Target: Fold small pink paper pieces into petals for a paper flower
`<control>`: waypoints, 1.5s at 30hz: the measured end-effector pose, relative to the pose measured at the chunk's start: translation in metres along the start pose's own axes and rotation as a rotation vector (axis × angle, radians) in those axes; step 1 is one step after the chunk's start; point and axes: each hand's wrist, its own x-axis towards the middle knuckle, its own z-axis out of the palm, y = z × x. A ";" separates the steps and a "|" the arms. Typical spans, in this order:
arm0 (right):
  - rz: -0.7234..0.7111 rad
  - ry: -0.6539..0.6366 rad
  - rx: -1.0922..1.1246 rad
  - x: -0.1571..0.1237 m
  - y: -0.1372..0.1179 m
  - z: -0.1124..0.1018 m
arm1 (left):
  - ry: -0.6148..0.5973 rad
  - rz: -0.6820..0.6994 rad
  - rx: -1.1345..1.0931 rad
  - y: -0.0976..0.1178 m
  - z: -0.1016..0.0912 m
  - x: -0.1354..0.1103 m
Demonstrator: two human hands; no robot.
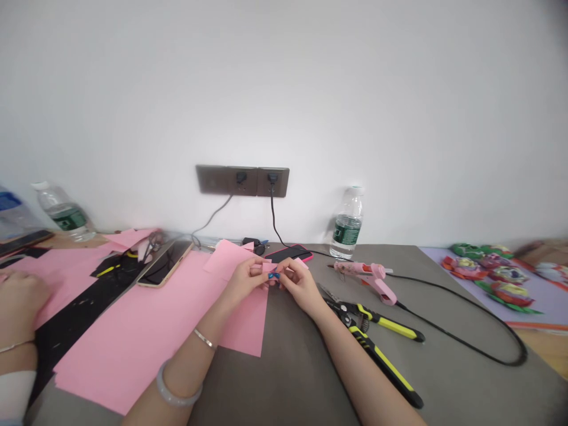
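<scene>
My left hand [247,278] and my right hand [296,283] meet above the grey table [444,373], fingers pinched together on a small pink paper piece [268,268] with a blue bit [274,276] at its lower edge. Both hands grip it from opposite sides. A large pink paper sheet [146,337] lies flat under my left forearm, which wears a silver bangle and a pale jade bracelet. A folded pink sheet [227,255] lies just behind my left hand.
Yellow-handled pliers [377,340] lie right of my right forearm. A pink glue gun [370,277] with a black cable, a water bottle [348,223], a pink-cased phone [289,254] and a gold phone [164,264] are nearby. Another person's hand [20,296] rests at far left. Paper flowers [492,273] lie right.
</scene>
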 end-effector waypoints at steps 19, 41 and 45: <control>-0.180 -0.014 -0.261 -0.002 -0.007 -0.004 | 0.087 -0.093 -0.112 0.006 0.001 -0.004; -0.144 -0.050 -0.255 -0.003 -0.011 -0.003 | -0.081 0.062 0.192 0.006 -0.004 -0.006; -0.242 -0.033 -0.434 -0.005 -0.013 -0.001 | -0.146 0.043 0.270 0.006 -0.009 -0.007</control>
